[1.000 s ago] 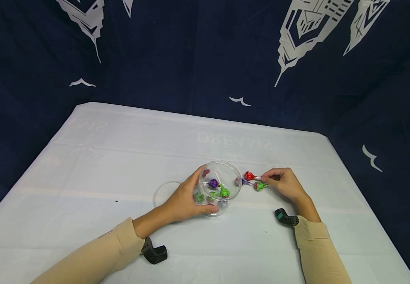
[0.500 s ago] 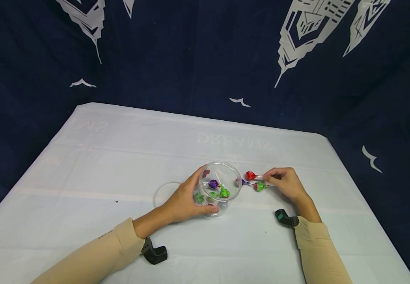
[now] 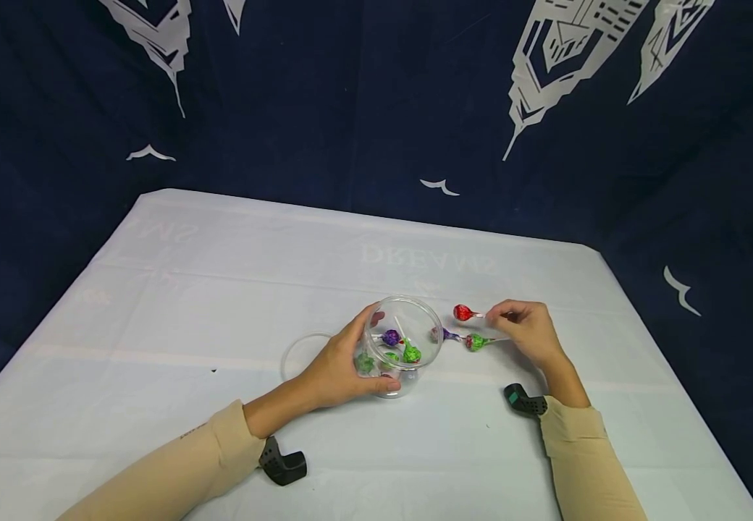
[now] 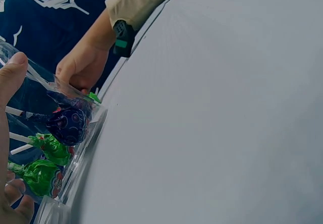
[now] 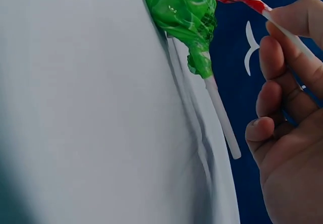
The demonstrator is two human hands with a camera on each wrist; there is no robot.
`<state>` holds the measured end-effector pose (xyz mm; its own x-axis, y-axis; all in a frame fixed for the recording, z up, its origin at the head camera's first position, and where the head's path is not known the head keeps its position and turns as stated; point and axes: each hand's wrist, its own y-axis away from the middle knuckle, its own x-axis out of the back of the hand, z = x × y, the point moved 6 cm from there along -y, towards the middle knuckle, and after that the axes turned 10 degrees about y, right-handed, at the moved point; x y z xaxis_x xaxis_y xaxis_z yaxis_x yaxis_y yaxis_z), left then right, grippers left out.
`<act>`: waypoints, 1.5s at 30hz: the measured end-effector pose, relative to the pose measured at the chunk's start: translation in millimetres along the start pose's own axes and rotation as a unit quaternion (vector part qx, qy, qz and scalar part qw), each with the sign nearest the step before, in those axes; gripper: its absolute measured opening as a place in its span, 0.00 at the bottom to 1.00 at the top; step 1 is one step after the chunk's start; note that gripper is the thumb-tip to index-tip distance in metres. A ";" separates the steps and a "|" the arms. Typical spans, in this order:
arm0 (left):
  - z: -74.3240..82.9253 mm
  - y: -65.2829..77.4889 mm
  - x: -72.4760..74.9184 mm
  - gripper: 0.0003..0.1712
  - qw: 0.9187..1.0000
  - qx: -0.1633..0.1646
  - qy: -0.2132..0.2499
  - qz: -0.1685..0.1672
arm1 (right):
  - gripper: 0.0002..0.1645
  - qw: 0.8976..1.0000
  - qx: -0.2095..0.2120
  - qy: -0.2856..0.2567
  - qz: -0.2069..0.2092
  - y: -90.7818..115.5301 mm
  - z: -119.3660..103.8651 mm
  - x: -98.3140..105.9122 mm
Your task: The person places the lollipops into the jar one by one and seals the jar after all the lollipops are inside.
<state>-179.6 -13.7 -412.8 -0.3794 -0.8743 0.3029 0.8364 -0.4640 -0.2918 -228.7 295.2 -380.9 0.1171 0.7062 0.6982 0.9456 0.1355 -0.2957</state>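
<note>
My left hand (image 3: 334, 365) grips a clear plastic jar (image 3: 405, 299) by its side, the round mouth tilted up. Inside it lie several wrapped lollipops, among them a purple one (image 4: 68, 125) and green ones (image 4: 43, 176). Between thumb and forefinger, my right hand (image 3: 529, 333) pinches the white stick of a red lollipop (image 3: 463, 312), whose head points left toward the jar. Just below that, a green lollipop (image 3: 476, 342) lies on the table, its stick to the right. A purple-wrapped lollipop (image 3: 452, 335) lies beside the jar, partly seen through its wall.
A clear ring-shaped lid (image 3: 292, 347) lies left of the jar, partly behind my left hand. White cloth covers the table (image 3: 220, 304), and a dark blue curtain (image 3: 324, 108) with white prints hangs behind it.
My right hand has risen slightly, and the red lollipop has moved up and right, away from the green and purple ones. The left hand and jar have stayed put.
</note>
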 end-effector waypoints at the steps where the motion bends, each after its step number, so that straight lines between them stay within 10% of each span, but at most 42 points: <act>1: 0.1 0.1 0.0 0.67 1.000 0.001 0.000 0.000 | 0.05 1.000 0.000 -0.007 0.007 0.6 -5.5 1.6; 25: 0.6 -1.2 -0.7 0.67 1.000 -0.009 0.005 -0.001 | 0.03 0.991 0.051 -0.106 0.064 -3.4 -42.0 7.7; 45: 0.8 -0.6 0.0 0.66 1.000 -0.014 0.007 0.001 | 0.09 0.947 0.161 -0.273 0.046 0.5 -96.5 10.4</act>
<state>-179.8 -13.3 -412.0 -0.3833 -0.8767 0.2905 0.8256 -0.4663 -0.3179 -197.7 235.5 -310.8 -0.0625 0.9676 0.2448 0.7869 0.1987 -0.5843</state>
